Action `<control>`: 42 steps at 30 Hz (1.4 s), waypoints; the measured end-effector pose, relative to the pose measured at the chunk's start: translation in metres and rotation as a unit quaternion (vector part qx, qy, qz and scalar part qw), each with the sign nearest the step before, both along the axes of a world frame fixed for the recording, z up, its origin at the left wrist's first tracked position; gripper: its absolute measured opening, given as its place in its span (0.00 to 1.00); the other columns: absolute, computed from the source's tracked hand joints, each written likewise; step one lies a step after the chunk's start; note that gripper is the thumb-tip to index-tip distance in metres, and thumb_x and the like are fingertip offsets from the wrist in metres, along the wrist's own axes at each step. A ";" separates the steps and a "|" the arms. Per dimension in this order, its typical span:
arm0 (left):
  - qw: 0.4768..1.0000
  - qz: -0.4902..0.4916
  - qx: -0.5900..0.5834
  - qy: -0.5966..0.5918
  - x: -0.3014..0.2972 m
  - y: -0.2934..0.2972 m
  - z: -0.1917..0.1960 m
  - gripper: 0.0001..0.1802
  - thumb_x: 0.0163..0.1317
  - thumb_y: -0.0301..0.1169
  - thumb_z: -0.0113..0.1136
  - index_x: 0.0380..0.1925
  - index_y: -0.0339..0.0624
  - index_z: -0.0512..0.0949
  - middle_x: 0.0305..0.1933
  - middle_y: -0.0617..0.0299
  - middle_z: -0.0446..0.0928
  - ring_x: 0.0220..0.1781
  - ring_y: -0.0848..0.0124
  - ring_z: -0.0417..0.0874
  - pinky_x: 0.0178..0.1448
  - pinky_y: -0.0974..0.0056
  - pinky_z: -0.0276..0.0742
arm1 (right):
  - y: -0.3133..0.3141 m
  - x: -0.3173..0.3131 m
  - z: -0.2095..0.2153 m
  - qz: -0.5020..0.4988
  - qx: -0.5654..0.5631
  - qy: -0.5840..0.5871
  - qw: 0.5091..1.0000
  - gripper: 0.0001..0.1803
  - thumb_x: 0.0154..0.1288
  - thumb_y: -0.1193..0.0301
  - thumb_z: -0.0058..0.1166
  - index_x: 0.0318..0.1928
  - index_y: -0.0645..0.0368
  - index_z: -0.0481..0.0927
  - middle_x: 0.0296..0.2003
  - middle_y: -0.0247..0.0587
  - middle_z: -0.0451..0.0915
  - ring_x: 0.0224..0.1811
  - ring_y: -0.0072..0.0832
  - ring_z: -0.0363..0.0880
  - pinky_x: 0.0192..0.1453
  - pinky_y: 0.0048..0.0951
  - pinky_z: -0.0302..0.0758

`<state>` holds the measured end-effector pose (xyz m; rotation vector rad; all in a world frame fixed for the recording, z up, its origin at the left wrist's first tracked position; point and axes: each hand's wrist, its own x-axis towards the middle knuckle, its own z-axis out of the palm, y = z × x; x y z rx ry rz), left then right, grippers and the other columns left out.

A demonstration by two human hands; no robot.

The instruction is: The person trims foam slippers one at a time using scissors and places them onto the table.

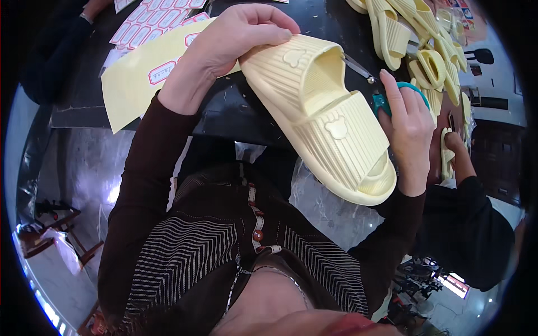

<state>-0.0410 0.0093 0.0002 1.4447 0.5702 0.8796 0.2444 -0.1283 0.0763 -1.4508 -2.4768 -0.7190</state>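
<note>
A pair of pale yellow slide slippers, with ribbed straps and a raised bear-head shape on each, hangs tilted in front of me. My left hand pinches the pair at its upper left end, thumb and fingers closed on it. On the other side, my right hand holds scissors with teal handles. Their metal blades point up and left, close to the upper slipper's opening. Whether the blades touch anything cannot be made out.
Under my left forearm lies a yellow sheet with red-bordered labels. More label sheets lie behind it on the black table. Several slippers are heaped at the far right. A co-worker's hand holds a slipper; another person's dark sleeve shows far left.
</note>
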 end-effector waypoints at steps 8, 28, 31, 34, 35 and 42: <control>0.999 0.026 -0.009 -0.030 -0.001 -0.001 -0.002 0.13 0.60 0.29 0.64 0.44 0.37 0.82 0.41 0.61 0.82 0.41 0.76 0.83 0.50 0.73 0.79 | -0.003 -0.002 0.004 0.003 0.032 -0.043 0.999 0.33 0.51 0.75 0.62 0.62 0.55 0.76 0.30 0.36 0.69 0.33 0.32 0.74 0.36 0.33 0.75; 0.999 0.033 -0.022 -0.008 -0.002 0.001 -0.005 0.16 0.60 0.32 0.66 0.47 0.38 0.80 0.40 0.61 0.81 0.40 0.76 0.83 0.47 0.74 0.80 | 0.000 0.004 0.001 -0.009 0.039 0.018 0.999 0.34 0.50 0.75 0.64 0.62 0.50 0.76 0.33 0.37 0.73 0.34 0.33 0.76 0.37 0.34 0.76; 0.999 0.030 -0.023 -0.006 -0.001 0.002 -0.004 0.16 0.60 0.32 0.66 0.46 0.38 0.81 0.40 0.61 0.81 0.40 0.76 0.83 0.47 0.74 0.80 | 0.000 0.000 0.002 -0.013 0.017 -0.027 0.999 0.35 0.49 0.75 0.64 0.62 0.50 0.76 0.34 0.37 0.73 0.35 0.33 0.76 0.38 0.36 0.75; 0.999 0.025 -0.030 -0.005 -0.001 0.002 -0.004 0.16 0.60 0.32 0.66 0.46 0.38 0.81 0.40 0.61 0.81 0.40 0.76 0.83 0.47 0.74 0.80 | 0.000 0.002 0.001 -0.015 0.030 -0.048 0.998 0.35 0.49 0.74 0.64 0.62 0.49 0.76 0.34 0.37 0.72 0.36 0.34 0.76 0.39 0.36 0.75; 0.999 0.029 -0.023 0.003 -0.001 0.001 -0.003 0.16 0.60 0.32 0.66 0.46 0.38 0.81 0.40 0.61 0.81 0.40 0.76 0.83 0.47 0.74 0.80 | 0.001 0.002 0.000 -0.014 0.037 -0.059 0.998 0.35 0.49 0.74 0.64 0.63 0.49 0.76 0.34 0.37 0.72 0.36 0.34 0.75 0.39 0.36 0.75; 0.999 0.035 0.004 0.015 -0.001 -0.001 -0.001 0.16 0.60 0.31 0.66 0.47 0.38 0.80 0.40 0.61 0.81 0.40 0.76 0.83 0.47 0.75 0.79 | 0.003 0.000 -0.001 -0.001 0.037 -0.060 0.997 0.34 0.51 0.73 0.63 0.63 0.50 0.75 0.32 0.36 0.70 0.34 0.32 0.74 0.37 0.35 0.74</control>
